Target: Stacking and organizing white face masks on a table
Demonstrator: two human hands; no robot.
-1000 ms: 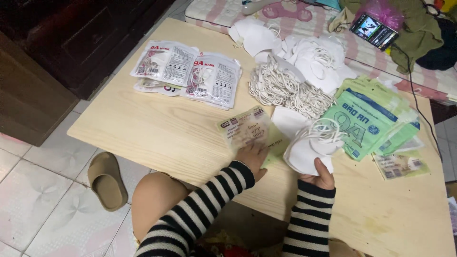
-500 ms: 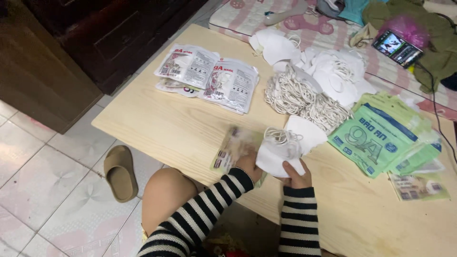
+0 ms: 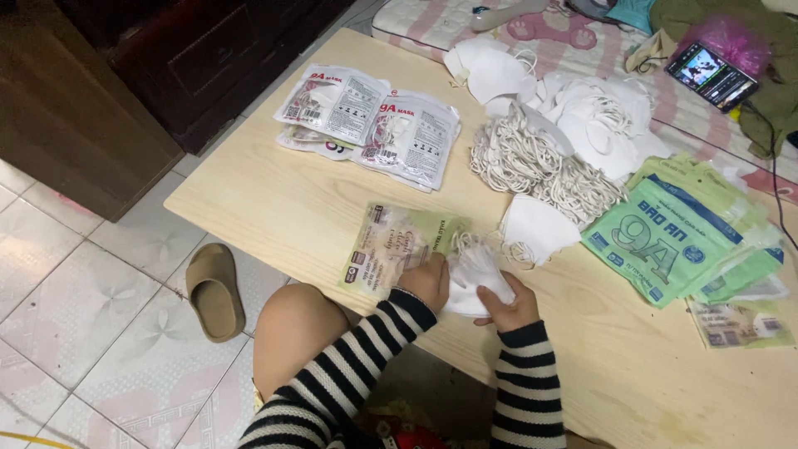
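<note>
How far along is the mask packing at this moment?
Done: a few filled white pouches lie at the table's far-left. In hand: both the left hand and right hand hold a white mask against a clear pouch. Left: loose masks, empty green pouches.

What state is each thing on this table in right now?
White mask: folded, held in both hands.
Left hand: gripping the mask.
Right hand: gripping the mask.
Clear pouch: flat, beside the left hand.
Sealed mask packs: lying overlapped.
Green pouches: stacked.
Phone: screen lit.

Wooden table (image 3: 274,208): masks (image 3: 598,116), packets (image 3: 665,237), perhaps cords (image 3: 540,166).
</note>
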